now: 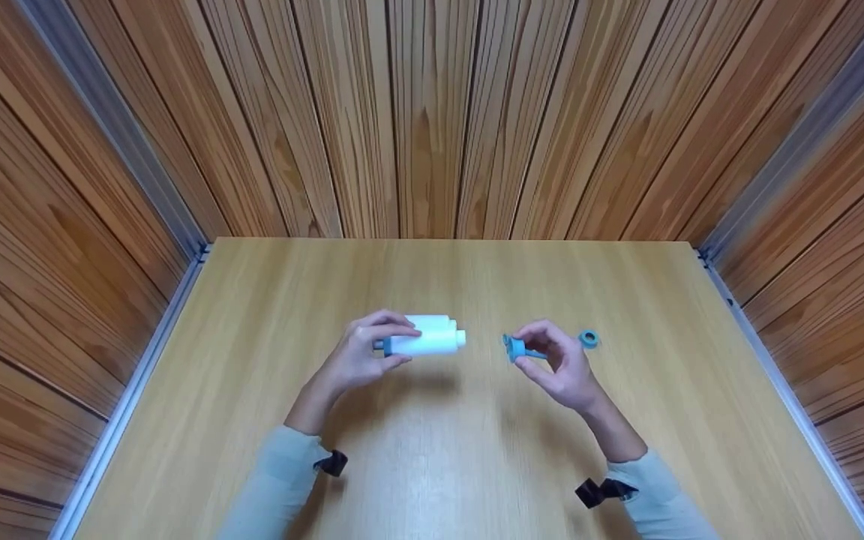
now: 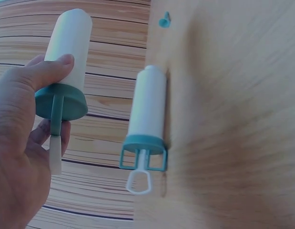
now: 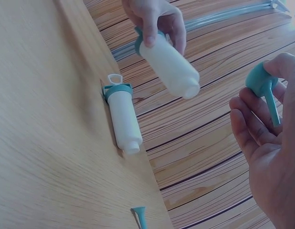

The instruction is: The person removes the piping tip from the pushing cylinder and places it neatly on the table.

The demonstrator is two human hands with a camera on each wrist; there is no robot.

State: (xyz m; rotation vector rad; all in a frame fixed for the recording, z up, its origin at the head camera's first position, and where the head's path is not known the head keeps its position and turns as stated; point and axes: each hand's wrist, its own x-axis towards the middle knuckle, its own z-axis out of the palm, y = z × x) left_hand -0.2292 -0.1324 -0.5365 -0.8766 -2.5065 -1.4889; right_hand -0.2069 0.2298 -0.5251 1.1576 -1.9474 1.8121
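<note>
My left hand (image 1: pixel 363 352) grips a white syringe (image 1: pixel 428 344) round its teal collar end, holding it above the table with the narrow tip pointing right. In the left wrist view the thumb lies along the barrel of this syringe (image 2: pixel 71 43), and its plunger hangs below the collar. My right hand (image 1: pixel 558 364) pinches a teal funnel-shaped nozzle (image 1: pixel 516 348) between thumb and fingers. Its thin stem points down beside the fingers in the right wrist view (image 3: pixel 269 98). A gap separates the nozzle from the syringe tip.
A second white syringe (image 2: pixel 148 102) with a teal handled collar and white pull ring lies on the table (image 1: pixel 417 480), behind the held one. Another teal nozzle (image 1: pixel 589 339) lies right of my right hand. Wood-plank walls (image 1: pixel 432 120) stand around the table.
</note>
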